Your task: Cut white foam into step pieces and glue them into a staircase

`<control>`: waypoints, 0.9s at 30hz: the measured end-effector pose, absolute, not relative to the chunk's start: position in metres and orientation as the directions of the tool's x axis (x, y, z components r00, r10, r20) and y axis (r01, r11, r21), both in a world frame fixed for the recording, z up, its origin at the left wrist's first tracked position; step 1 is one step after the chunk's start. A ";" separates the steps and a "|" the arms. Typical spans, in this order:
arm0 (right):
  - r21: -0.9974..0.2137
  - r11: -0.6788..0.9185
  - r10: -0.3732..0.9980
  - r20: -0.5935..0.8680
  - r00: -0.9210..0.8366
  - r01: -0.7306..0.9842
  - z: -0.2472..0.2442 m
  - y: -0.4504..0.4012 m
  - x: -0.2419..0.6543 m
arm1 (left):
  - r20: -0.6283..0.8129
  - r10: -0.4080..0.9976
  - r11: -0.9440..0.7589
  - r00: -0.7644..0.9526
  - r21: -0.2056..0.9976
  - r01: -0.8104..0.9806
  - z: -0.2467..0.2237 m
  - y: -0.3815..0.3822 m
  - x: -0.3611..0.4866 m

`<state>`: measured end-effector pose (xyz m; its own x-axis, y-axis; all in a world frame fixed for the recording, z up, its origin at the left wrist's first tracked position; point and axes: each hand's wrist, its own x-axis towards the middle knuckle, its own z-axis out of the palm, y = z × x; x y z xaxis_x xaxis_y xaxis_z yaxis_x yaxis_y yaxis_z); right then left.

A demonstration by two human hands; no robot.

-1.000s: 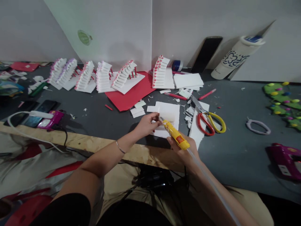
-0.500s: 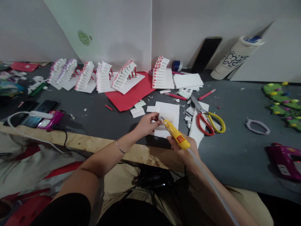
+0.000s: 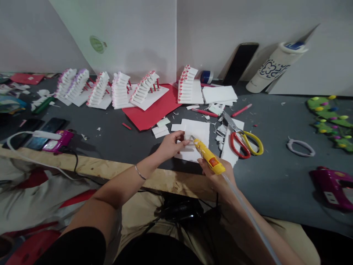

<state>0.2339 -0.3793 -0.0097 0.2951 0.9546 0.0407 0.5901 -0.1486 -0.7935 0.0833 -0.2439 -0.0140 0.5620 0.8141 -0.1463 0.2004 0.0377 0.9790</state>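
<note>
In the head view my right hand (image 3: pixel 217 181) is wrapped round a yellow glue gun (image 3: pixel 204 151), with a clear glue stick trailing from its back. The metal nozzle points up and left, just right of my left fingertips. My left hand (image 3: pixel 171 143) pinches a small white foam board piece (image 3: pixel 188 137), partly hidden by the fingers. Both hands are over a flat white board (image 3: pixel 200 127) near the table's front edge. Red-and-yellow-handled scissors (image 3: pixel 239 134) lie open to the right on a white strip.
Several small white stair models (image 3: pixel 120 90) line the back, some by a red sheet (image 3: pixel 150 114). White scraps, red sticks and a hair tie (image 3: pixel 300 148) lie about. A tumbler (image 3: pixel 273 70) and phone (image 3: pixel 239 64) lean at the wall. Purple power strips (image 3: pixel 332 187) stand at the sides.
The glue gun in my right hand has shifted slightly right, its nozzle a little further from my left fingertips. My left hand stays almost in place, still pinching.
</note>
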 end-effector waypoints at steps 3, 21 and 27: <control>-0.795 -0.151 0.949 0.048 0.311 0.587 -0.009 -0.381 0.235 | -0.133 0.812 0.034 0.568 0.983 0.182 -0.013 -0.243 0.083; -0.829 -0.215 0.907 0.026 0.420 0.516 0.001 -0.382 0.237 | -0.094 0.812 0.017 0.576 0.990 0.138 -0.013 -0.241 0.082; -0.830 -0.214 0.894 0.047 0.446 0.515 0.000 -0.384 0.238 | -0.092 0.808 0.012 0.582 0.990 0.140 -0.014 -0.240 0.081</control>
